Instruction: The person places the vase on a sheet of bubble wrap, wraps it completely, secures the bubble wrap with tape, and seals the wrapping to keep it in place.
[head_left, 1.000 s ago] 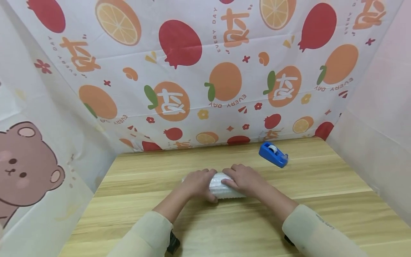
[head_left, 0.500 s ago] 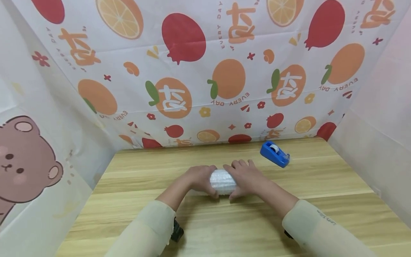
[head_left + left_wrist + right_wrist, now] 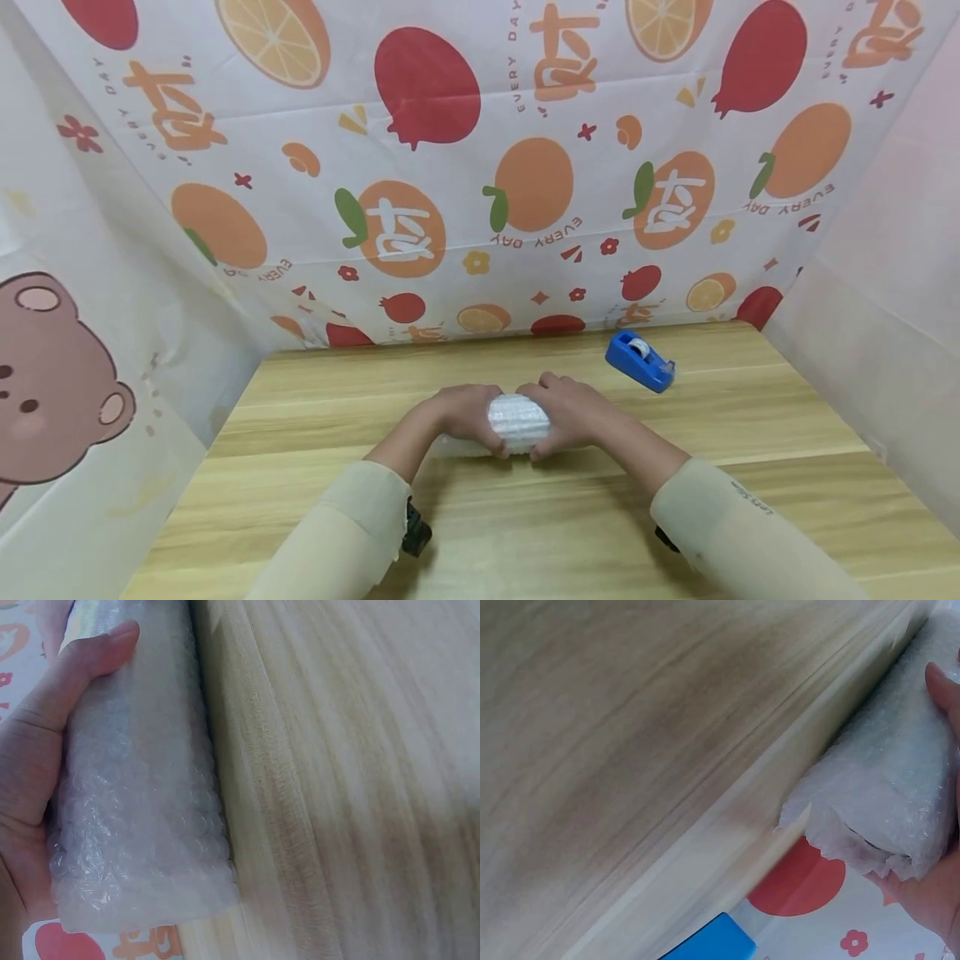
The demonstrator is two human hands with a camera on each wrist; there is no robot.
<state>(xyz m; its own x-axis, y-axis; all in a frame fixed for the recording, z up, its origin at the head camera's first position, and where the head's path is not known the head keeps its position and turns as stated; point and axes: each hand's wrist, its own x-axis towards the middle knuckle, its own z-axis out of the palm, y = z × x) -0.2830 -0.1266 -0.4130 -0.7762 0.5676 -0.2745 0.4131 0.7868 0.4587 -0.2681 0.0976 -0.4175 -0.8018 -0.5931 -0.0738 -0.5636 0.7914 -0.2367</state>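
Note:
A roll of bubble wrap (image 3: 519,421) lies crosswise on the wooden table, between both hands. My left hand (image 3: 468,417) grips its left part, and the thumb crosses its near side in the left wrist view, where the bubble wrap (image 3: 142,802) ends in a folded edge. On the right part my right hand (image 3: 570,414) holds the roll, thumb in front and fingers over the far side. In the right wrist view the right end of the bubble wrap (image 3: 885,787) is loose and crumpled, with a dark curved edge just showing inside. What is wrapped is hidden.
A blue tape dispenser (image 3: 640,360) with a roll of tape stands at the back right of the wooden table (image 3: 525,533). Behind the table hangs a fruit-patterned cloth (image 3: 450,167). Another cloth with a bear print (image 3: 52,383) hangs at the left.
My right hand has turned from lying over the roll to gripping it, its thumb now on the near side. The left hand keeps hold of the roll, almost unmoved.

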